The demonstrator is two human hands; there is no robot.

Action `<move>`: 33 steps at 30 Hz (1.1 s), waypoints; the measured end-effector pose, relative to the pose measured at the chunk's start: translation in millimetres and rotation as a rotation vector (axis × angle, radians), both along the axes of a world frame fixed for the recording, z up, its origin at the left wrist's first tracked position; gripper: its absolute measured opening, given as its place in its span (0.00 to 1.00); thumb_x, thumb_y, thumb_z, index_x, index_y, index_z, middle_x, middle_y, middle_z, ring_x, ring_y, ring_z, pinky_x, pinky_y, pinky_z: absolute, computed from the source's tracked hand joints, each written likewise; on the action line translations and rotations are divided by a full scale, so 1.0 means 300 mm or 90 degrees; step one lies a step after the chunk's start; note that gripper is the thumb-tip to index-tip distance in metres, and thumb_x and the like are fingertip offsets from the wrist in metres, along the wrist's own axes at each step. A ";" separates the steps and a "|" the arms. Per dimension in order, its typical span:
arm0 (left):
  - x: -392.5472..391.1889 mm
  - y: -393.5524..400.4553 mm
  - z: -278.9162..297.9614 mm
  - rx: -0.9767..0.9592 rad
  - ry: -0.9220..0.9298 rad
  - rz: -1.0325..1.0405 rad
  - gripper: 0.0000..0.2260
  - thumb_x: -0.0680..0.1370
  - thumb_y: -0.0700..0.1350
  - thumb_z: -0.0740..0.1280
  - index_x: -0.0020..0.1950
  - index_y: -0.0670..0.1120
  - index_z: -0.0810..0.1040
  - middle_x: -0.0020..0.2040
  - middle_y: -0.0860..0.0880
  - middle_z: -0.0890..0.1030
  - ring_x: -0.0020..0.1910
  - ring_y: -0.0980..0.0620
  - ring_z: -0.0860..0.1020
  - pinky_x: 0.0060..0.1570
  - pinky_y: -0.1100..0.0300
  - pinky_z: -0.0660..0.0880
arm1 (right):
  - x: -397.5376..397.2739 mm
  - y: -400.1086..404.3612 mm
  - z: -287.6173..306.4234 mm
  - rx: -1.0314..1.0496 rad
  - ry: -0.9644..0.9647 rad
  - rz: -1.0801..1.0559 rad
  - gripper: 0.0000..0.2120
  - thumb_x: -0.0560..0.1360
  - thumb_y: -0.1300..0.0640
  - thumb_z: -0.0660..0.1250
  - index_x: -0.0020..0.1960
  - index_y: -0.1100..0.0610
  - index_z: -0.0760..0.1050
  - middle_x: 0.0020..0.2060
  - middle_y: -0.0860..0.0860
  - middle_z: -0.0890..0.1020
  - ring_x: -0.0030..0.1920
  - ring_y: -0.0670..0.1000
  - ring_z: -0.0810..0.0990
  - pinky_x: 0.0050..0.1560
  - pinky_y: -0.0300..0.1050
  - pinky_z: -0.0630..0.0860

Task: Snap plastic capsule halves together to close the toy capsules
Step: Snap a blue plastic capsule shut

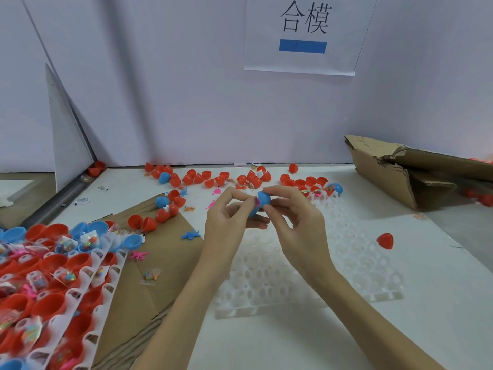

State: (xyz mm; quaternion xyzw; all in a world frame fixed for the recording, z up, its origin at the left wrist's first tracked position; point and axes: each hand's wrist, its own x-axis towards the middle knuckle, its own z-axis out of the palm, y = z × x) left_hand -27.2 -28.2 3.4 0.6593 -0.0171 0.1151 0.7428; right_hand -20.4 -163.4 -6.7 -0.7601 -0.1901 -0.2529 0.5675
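A blue capsule (263, 199) is held between both hands above the white slotted tray (306, 276). My left hand (229, 222) holds its lower blue half from the left, thumb and forefinger pinching at the seam where a bit of pink toy shows. My right hand (296, 222) grips the upper blue half from the right. The two halves look tilted against each other, and the seam is partly hidden by fingers.
At the left stand trays of red and blue capsule halves (53, 265) with bagged toys, on brown cardboard (160, 252). Loose red halves (221, 178) lie along the back wall. One red half (385, 240) sits at the right. A torn cardboard box (405, 169) lies at the right.
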 end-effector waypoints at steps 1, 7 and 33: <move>0.001 -0.001 -0.002 0.012 -0.008 0.007 0.06 0.83 0.43 0.69 0.53 0.40 0.78 0.44 0.46 0.87 0.41 0.44 0.87 0.45 0.56 0.84 | 0.000 0.000 0.000 -0.002 0.000 0.003 0.13 0.77 0.65 0.71 0.61 0.56 0.80 0.56 0.47 0.84 0.54 0.46 0.84 0.57 0.36 0.79; 0.004 -0.004 -0.013 0.029 -0.033 0.026 0.04 0.82 0.42 0.70 0.56 0.46 0.77 0.41 0.47 0.87 0.38 0.47 0.87 0.39 0.61 0.83 | 0.000 0.002 -0.003 -0.037 -0.023 0.006 0.14 0.78 0.66 0.70 0.61 0.55 0.80 0.56 0.46 0.83 0.53 0.44 0.83 0.57 0.33 0.78; 0.001 0.006 -0.001 -0.042 -0.076 -0.044 0.10 0.79 0.39 0.73 0.59 0.48 0.85 0.54 0.52 0.87 0.53 0.51 0.86 0.52 0.67 0.80 | 0.027 -0.045 0.017 -0.022 -0.026 0.056 0.13 0.79 0.66 0.68 0.63 0.57 0.78 0.57 0.45 0.83 0.55 0.47 0.83 0.56 0.35 0.78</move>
